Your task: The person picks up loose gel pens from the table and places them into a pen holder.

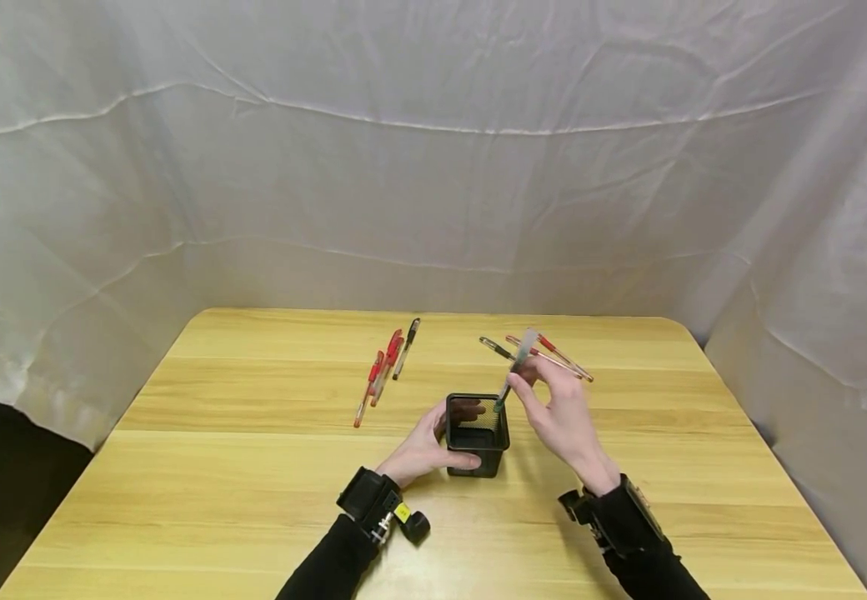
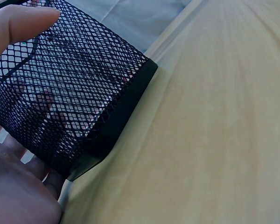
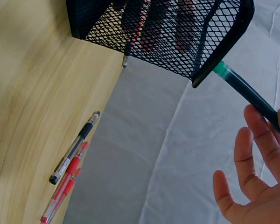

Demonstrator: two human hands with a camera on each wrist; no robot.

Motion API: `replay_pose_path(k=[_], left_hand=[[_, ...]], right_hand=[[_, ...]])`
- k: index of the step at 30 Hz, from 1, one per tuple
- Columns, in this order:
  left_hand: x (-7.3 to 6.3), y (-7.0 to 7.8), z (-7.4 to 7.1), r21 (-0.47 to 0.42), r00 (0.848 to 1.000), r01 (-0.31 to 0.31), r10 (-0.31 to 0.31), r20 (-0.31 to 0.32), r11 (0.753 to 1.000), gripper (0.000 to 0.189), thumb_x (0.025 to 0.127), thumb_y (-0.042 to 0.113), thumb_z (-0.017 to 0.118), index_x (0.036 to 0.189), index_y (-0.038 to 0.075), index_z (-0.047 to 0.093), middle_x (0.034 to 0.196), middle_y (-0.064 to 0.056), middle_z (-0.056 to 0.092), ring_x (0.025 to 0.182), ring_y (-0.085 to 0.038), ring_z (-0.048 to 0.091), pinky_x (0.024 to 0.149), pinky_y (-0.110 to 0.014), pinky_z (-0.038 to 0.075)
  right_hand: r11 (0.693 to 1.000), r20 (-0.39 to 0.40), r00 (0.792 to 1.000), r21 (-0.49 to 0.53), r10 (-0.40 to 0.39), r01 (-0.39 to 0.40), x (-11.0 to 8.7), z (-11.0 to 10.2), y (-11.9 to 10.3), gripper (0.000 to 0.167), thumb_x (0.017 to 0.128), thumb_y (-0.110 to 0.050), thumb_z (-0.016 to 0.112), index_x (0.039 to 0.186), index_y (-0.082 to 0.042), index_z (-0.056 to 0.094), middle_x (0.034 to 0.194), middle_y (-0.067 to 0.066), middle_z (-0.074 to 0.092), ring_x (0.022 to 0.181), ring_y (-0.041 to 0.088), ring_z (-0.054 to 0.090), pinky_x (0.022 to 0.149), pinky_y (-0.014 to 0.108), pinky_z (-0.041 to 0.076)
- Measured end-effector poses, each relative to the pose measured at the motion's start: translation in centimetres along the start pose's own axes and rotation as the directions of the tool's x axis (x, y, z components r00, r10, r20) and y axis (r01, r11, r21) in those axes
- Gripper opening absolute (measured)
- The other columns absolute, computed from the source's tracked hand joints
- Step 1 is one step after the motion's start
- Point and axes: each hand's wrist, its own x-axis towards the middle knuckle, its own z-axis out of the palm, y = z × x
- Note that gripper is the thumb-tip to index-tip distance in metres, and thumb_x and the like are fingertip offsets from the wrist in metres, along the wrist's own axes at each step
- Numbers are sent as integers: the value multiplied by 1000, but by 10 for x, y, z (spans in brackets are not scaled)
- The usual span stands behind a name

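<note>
A black mesh pen holder [image 1: 476,464] stands on the table, and my left hand [image 1: 424,447] grips it from the left. The thumb lies across its near side, while the other fingers show through the mesh [image 2: 70,79]. Between thumb and fingertips, my right hand [image 1: 563,421] pinches a pen [image 3: 247,91] with a dark barrel and a green lower end. That pen slants down to the holder's right rim, its green end right at the edge in the right wrist view. Whether the tip is inside the holder, I cannot tell.
Left of the holder, several red pens [image 1: 370,390] and a black pen [image 1: 407,350] lie on the wooden table [image 1: 253,483]. Behind my right hand lie another black pen [image 1: 495,347] and red pens [image 1: 570,362]. A pale cloth [image 1: 433,183] hangs beyond the table's far edge.
</note>
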Motion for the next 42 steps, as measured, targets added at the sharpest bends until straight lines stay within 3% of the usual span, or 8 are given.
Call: replay_pose_path(k=[10,14,18,21,26,34,38,42], left_hand=[[0,-1,0,15,1000,-14,14,-11,1000,77,78,9,85,146,14,49,151,-3,53,142,-25,45,122,-53,29],[-1,-1,1,14,1000,7,-7,-13,1000,77,78,8,85,146,19,49,152,-3,52,146,-25,41,124,-53,26],[0,-1,1,13,1000,20,-20,-25,1000,79,77,8,85,146,19,48,153,-2,50,148,-25,37,126,-53,23],[0,-1,1,8,1000,9,-9,-23,1000,77,77,6,85,145,18,50,153,-3,51,147,-24,40,126,-52,23],[-1,-1,1,5,1000,-9,9,-14,1000,75,77,6,85,144,14,51,152,-4,51,146,-24,41,126,-52,23],[-1,0,1,6,1000,-24,24,0,1000,78,78,10,85,146,9,48,154,-10,48,145,-28,41,125,-54,23],[-1,0,1,19,1000,-10,10,-4,1000,78,78,12,86,147,11,48,154,-7,49,145,-26,41,125,-55,21],[0,0,1,24,1000,-12,12,1,1000,79,78,11,85,147,11,47,155,-6,49,145,-26,40,125,-56,20]], right_hand=[[994,108,992,-90,71,-61,-6,2,3,10,87,-13,78,93,-7,74,77,2,74,68,10,62,67,28,51],[998,49,997,16,56,-56,-20,5,38,12,90,-23,76,99,-14,76,80,-6,72,71,0,56,66,17,45],[979,17,984,102,175,-176,-26,-1,59,14,94,-22,71,99,-11,76,81,0,74,70,-3,57,71,14,42],[931,88,932,69,353,-359,-22,-11,53,18,95,-18,68,99,-2,74,83,13,74,69,2,61,73,17,47],[858,234,828,-65,510,-510,-21,-9,77,20,96,-12,64,109,3,70,94,19,72,77,9,63,73,18,50],[809,295,753,-184,588,-559,-8,8,102,41,92,-14,64,127,6,58,91,16,62,75,22,58,67,28,45],[790,324,720,-264,613,-553,-1,11,108,53,93,-20,64,137,6,48,111,28,58,100,40,57,86,49,49],[756,384,651,-322,655,-570,6,10,111,65,93,-26,63,144,7,38,139,38,43,130,52,39,107,67,38]])
